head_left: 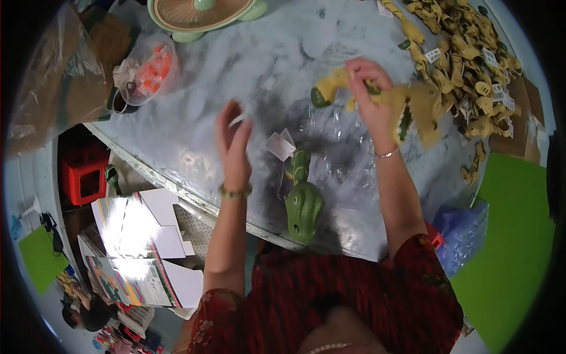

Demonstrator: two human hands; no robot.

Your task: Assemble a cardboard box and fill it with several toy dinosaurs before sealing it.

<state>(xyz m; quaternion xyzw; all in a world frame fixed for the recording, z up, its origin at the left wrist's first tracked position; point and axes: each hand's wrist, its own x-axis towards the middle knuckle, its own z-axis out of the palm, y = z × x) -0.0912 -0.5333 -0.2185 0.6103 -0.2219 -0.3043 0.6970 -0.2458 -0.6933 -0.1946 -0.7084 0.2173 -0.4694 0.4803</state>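
My right hand (371,97) is closed around a yellow and green toy dinosaur (421,109), raised over the table's right half. Its toothed jaws hang open beside my wrist, and its green-tipped end points left. My left hand (233,138) is in the air above the table, thumb and fingers apart, with nothing in it; it is slightly blurred. Between my arms lies a green toy dinosaur (305,209), its big head toward me. A white paper tag (281,145) is next to its thin end.
Several yellow toy dinosaurs (466,53) with tags form a heap at the far right. A plastic tub of orange pieces (154,71) and a green-rimmed round fan (205,16) stand at the back left. Below the table's left edge are printed cartons (132,233) and a red crate (85,177).
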